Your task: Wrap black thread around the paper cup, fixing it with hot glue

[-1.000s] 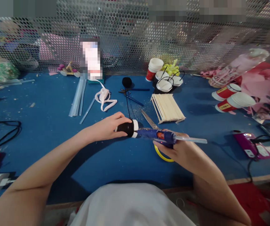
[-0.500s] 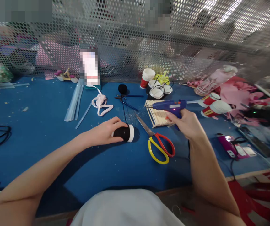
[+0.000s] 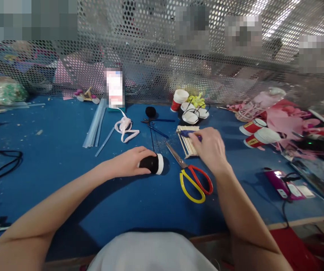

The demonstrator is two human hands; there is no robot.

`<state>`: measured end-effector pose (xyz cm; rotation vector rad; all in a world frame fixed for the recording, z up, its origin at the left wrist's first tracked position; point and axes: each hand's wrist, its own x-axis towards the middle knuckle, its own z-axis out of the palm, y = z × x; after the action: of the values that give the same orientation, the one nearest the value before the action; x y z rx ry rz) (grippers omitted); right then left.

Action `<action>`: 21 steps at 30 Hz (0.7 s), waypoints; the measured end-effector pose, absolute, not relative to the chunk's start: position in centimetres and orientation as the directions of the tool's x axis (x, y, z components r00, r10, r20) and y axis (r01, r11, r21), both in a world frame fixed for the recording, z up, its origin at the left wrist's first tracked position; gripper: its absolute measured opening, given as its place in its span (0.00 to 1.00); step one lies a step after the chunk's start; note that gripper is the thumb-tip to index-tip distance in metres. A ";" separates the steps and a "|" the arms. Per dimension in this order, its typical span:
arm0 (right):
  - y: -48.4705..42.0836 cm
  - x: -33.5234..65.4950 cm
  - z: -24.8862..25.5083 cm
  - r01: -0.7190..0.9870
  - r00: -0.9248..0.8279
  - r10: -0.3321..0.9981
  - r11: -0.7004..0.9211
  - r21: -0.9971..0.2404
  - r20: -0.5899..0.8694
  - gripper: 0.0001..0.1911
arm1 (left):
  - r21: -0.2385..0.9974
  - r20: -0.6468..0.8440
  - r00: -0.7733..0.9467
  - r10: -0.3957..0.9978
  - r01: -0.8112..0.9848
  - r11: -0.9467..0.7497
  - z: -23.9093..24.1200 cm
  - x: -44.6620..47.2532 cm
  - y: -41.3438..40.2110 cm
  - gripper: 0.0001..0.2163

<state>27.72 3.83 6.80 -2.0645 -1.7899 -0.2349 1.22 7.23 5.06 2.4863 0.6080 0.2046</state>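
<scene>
Person's got a plain white top [image 3: 153, 251] on, you only catch the rounded front of it at the near edge, dead centre. No pattern or print that I can see. Both arms run in bare from the near corners, left hand [image 3: 130, 162] and right hand [image 3: 211, 148] bare too.

Bright top-right glare, edges warped, blurry
</scene>
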 end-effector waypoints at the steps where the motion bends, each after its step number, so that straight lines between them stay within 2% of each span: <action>1: 3.9 26.4 6.8 0.957 0.067 0.939 0.036 -0.289 0.338 0.18 | 0.556 0.017 0.887 0.462 0.376 -0.741 5.0 1.2 7.2 0.21; 3: 4.3 23.9 6.5 0.851 -0.148 0.978 0.203 -0.485 0.149 0.22 | 0.541 0.020 0.887 0.461 0.378 -0.751 5.0 1.2 7.2 0.21; 6: 5.1 21.4 5.3 0.725 -0.304 0.953 0.231 -0.648 -0.001 0.24 | 0.521 0.023 0.887 0.461 0.383 -0.763 5.0 1.3 7.0 0.21; 12: 5.4 21.3 4.1 0.527 -0.242 0.965 0.048 -0.848 -0.096 0.11 | 0.600 0.039 0.849 0.527 0.402 -0.692 4.6 1.5 6.7 0.25; 16: 5.2 21.7 4.6 0.470 -0.152 0.984 -0.008 -0.883 -0.090 0.08 | 0.628 -0.042 0.785 0.618 0.502 -0.595 4.2 1.5 6.9 0.28; 21: 5.2 21.6 5.1 0.374 -0.103 0.992 -0.033 -0.927 -0.077 0.07 | 0.604 -0.020 0.807 0.590 0.480 -0.636 4.1 1.6 7.4 0.27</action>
<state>21.63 5.16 5.12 -1.4737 -1.5510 1.1337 1.56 7.40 4.05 2.3818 0.7867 0.2378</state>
